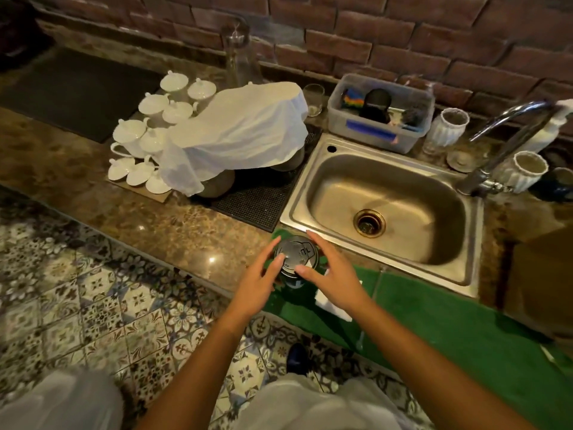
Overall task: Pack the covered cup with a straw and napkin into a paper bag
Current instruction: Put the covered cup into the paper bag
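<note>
A cup (296, 259) with a dark plastic lid stands on the green mat (449, 321) at the counter's front edge, just before the sink. My left hand (259, 280) presses the lid's left rim with spread fingers. My right hand (333, 274) rests on the lid's right side, thumb on top. A white napkin (331, 308) lies flat on the mat, partly hidden under my right hand. A thin wrapped straw (555, 358) lies on the mat at the far right. A brown paper bag (539, 274) stands at the right edge.
A steel sink (310, 193) with a curved tap (502, 131) lies beyond the cup. White teacups (145, 141), a white cloth (242, 131) over dishes and a black drying mat (263, 197) fill the counter on the left. A plastic tub (381, 116) sits behind the sink.
</note>
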